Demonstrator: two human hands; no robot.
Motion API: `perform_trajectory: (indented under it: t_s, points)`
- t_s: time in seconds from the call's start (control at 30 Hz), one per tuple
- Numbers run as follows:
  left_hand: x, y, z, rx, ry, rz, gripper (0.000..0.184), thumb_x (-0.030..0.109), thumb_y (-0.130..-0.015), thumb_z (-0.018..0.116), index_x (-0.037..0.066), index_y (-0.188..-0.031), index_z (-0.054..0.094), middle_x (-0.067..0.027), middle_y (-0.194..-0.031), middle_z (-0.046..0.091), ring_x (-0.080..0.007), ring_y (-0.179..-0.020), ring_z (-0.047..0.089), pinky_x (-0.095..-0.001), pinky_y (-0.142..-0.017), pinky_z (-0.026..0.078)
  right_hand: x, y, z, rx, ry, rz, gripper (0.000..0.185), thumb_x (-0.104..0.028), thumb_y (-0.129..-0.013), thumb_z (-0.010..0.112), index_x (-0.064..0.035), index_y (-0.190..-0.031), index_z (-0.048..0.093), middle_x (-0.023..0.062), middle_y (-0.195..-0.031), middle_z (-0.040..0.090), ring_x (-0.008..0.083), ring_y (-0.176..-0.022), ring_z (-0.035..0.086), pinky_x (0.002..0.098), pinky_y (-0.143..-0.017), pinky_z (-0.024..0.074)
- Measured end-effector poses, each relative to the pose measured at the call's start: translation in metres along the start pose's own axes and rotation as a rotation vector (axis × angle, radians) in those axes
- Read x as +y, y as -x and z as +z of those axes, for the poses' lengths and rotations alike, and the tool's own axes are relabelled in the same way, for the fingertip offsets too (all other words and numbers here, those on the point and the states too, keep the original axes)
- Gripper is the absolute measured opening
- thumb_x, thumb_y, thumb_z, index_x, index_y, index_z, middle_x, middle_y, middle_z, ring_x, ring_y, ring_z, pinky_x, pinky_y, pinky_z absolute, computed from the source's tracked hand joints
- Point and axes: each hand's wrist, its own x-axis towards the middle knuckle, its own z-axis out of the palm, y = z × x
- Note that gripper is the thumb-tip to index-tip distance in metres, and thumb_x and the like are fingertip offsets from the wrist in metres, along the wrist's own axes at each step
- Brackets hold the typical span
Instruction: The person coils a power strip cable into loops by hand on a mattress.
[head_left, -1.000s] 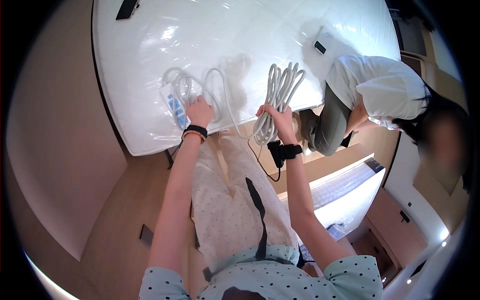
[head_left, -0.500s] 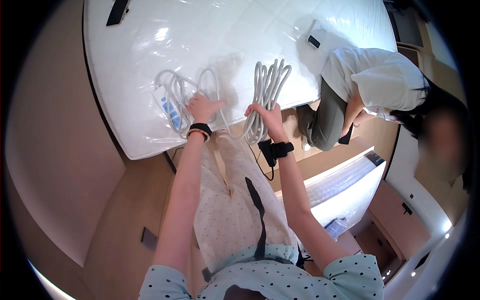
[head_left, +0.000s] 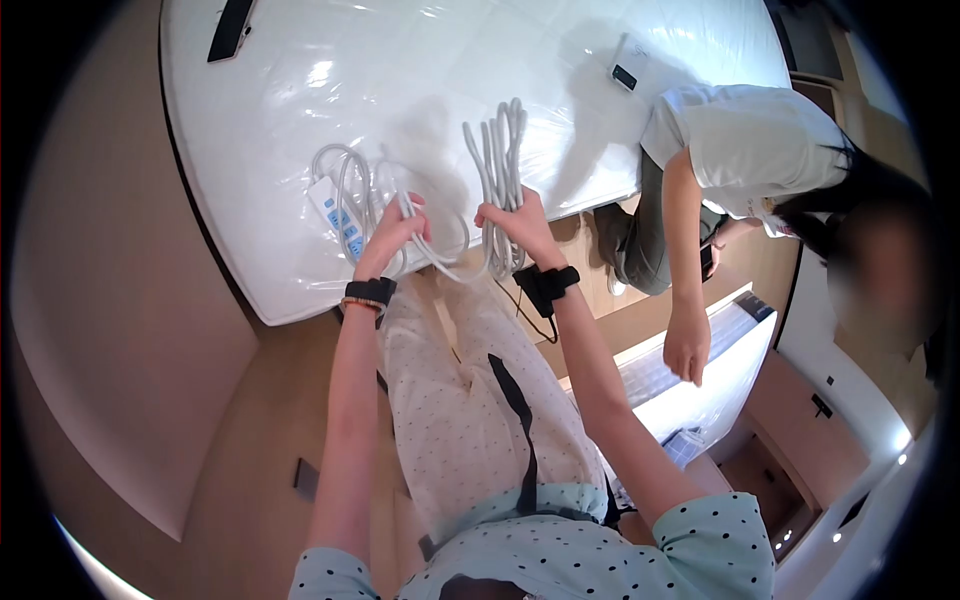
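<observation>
The pale grey cable (head_left: 508, 165) hung in long bundled loops across the mattress's front edge, the right hand's (head_left: 520, 228) fingers wrapped around it. The left hand's (head_left: 397, 236) fingers seemed curled round slack strands, though knuckles hid part of that grip. Beside them lay a white power strip (head_left: 337, 217) with blue sockets. Mattress (head_left: 540, 50) surface stretched beyond both hands; a crouching person (head_left: 760, 140) bounded the right side. Clear plastic wrapping (head_left: 320, 72) enclosed the mattress.

Smooth cable (head_left: 503, 165) (plastic-looking), glossy mattress wrap (head_left: 460, 55).
</observation>
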Motion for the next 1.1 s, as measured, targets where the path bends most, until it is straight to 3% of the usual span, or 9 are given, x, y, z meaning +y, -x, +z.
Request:
perform_trajectory:
  t_s: [0.13,0.33,0.43,0.63,0.73,0.83,0.93,1.03,1.1]
  points:
    - [0.012,0.005,0.016,-0.108,0.013,-0.064,0.047,0.016,-0.073,0.049,0.003,-0.119,0.044,-0.0100,-0.108,0.053,-0.0153,-0.075,0.058,-0.0296,-0.070,0.044,0.001,-0.006,0.011,-0.048,0.012,-0.043,0.023,-0.009,-0.072,0.065,0.0058,-0.088,0.059,0.0080,-0.070,0.064,0.0125,-0.066,0.061,0.0253,-0.063,0.0484]
    - [0.014,0.011,0.047,-0.036,0.306,0.000,0.057,0.047,-0.088,0.045,0.004,-0.125,0.041,-0.0060,-0.111,0.052,-0.0141,-0.098,0.051,-0.0326,-0.076,0.044,0.006,-0.011,0.021,-0.074,0.004,-0.100,0.028,-0.014,-0.073,0.069,0.0040,-0.094,0.060,0.0080,-0.077,0.065,0.0121,-0.071,0.061,0.0250,-0.066,0.0483]
    - [0.013,0.010,0.054,-0.002,0.455,-0.053,0.070,0.063,-0.087,0.037,0.005,-0.126,0.040,-0.0050,-0.112,0.051,-0.0160,-0.100,0.051,-0.0341,-0.082,0.044,-0.005,-0.011,0.020,-0.154,-0.041,-0.031,0.038,-0.019,-0.072,0.073,0.0033,-0.099,0.059,0.0085,-0.084,0.065,0.0126,-0.077,0.061,0.0258,-0.071,0.0480]
    - [0.038,0.016,0.068,0.028,0.459,-0.046,0.089,0.074,-0.082,0.024,0.006,-0.139,0.027,-0.0086,-0.132,0.040,-0.0206,-0.119,0.040,-0.0406,-0.095,0.035,-0.017,-0.012,0.021,-0.212,-0.032,-0.033,0.061,-0.027,-0.064,0.081,0.0023,-0.110,0.055,0.0095,-0.097,0.063,0.0150,-0.088,0.059,0.0277,-0.079,0.0466]
    - [0.034,0.016,0.072,0.068,0.431,0.015,0.098,0.079,-0.078,0.019,0.006,-0.143,0.017,-0.0093,-0.140,0.032,-0.0225,-0.127,0.031,-0.0423,-0.104,0.023,-0.013,-0.014,0.024,-0.211,-0.057,-0.060,0.064,-0.026,-0.061,0.083,0.0023,-0.110,0.054,0.0090,-0.097,0.062,0.0153,-0.087,0.059,0.0277,-0.079,0.0467]
    - [0.036,0.023,0.075,0.080,0.599,0.004,0.100,0.080,-0.077,0.019,0.006,-0.144,0.014,-0.0086,-0.142,0.029,-0.0225,-0.132,0.024,-0.0424,-0.107,0.012,-0.009,-0.017,0.025,-0.208,-0.106,-0.019,0.063,-0.026,-0.061,0.083,0.0019,-0.109,0.055,0.0083,-0.096,0.062,0.0146,-0.086,0.059,0.0277,-0.078,0.0467]
    - [0.028,0.025,0.072,0.088,0.780,0.034,0.093,0.070,-0.085,0.021,-0.003,-0.142,0.007,-0.0148,-0.147,0.017,-0.0237,-0.136,0.016,-0.0325,-0.109,0.012,-0.013,-0.014,0.020,-0.290,-0.098,0.045,0.058,-0.025,-0.063,0.081,0.0013,-0.109,0.057,0.0077,-0.098,0.063,0.0137,-0.089,0.058,0.0278,-0.081,0.0456]
    - [0.013,0.011,0.072,0.170,0.668,0.029,0.095,0.075,-0.080,0.023,0.004,-0.142,0.019,-0.0082,-0.145,0.023,-0.0225,-0.134,0.018,-0.0415,-0.108,0.009,-0.014,-0.016,0.021,-0.299,-0.060,0.009,0.051,-0.022,-0.065,0.079,0.0017,-0.106,0.058,0.0075,-0.095,0.064,0.0132,-0.087,0.059,0.0273,-0.078,0.0460]
    - [0.010,0.009,0.070,0.252,0.517,0.076,0.091,0.072,-0.081,0.028,0.003,-0.140,0.025,-0.0095,-0.144,0.025,-0.0228,-0.132,0.022,-0.0397,-0.107,0.012,-0.008,-0.018,0.021,-0.245,-0.056,0.004,0.046,-0.019,-0.067,0.078,0.0021,-0.102,0.059,0.0076,-0.090,0.064,0.0132,-0.082,0.060,0.0268,-0.074,0.0468]
